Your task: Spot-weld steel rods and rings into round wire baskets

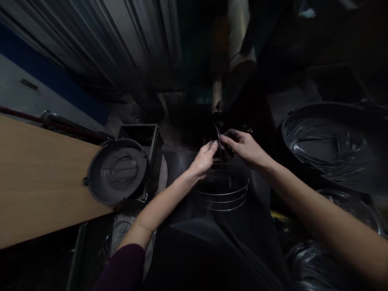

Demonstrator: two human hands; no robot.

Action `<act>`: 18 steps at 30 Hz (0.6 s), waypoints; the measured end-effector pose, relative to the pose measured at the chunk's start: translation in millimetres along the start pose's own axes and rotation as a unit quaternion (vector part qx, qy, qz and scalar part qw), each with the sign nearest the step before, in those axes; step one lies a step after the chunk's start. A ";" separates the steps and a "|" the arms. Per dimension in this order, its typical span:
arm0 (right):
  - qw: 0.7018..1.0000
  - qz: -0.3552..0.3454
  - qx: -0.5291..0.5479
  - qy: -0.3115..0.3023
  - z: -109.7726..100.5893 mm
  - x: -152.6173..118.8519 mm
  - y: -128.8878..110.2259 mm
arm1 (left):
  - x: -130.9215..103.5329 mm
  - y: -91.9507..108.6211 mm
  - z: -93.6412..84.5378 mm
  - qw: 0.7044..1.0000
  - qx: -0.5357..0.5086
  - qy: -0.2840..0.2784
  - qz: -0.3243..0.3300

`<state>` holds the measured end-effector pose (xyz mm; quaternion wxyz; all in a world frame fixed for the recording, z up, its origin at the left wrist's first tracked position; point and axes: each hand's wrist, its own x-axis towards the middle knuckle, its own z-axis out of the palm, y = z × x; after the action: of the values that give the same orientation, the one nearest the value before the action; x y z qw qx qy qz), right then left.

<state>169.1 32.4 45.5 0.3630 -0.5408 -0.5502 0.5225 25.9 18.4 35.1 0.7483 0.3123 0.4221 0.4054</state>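
Note:
My left hand (202,161) and my right hand (242,146) meet in front of me, both closed in a pinch on a thin, dark curved wire (217,131), apparently part of a ring. The fingertips almost touch, and shadow hides exactly how the wire lies between them. Several shiny wire rings (224,209) hang or rest just below my hands, above the dark cloth (194,246) over my lap. Whether they join the held wire cannot be made out.
At left a dark round basin (96,184) with curved wires inside stands by a wooden board (45,173) and a crate (156,135). A large tub (285,125) with shiny wire bundles is at right. Ahead stands a machine with a pale cylinder (239,28).

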 end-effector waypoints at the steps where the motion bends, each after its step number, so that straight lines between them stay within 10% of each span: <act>1: 1.000 -0.007 -0.023 0.019 2.0 -5.1 1.5 | 2.1 -1.7 -1.4 1.000 -0.001 -0.008 -0.021; 6: 0.991 -0.012 -0.129 0.016 -1.5 -39.9 5.0 | 5.1 -9.9 -18.1 0.996 0.031 -0.060 -0.065; 18: 0.983 0.117 0.002 -0.141 -4.6 -41.7 5.9 | -52.3 -2.3 -54.1 0.951 0.226 0.113 0.177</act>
<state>181.2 -8.1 47.6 0.2191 -0.5213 -0.5276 0.6339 -37.6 -21.4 28.8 0.5221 0.4948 0.5226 0.4578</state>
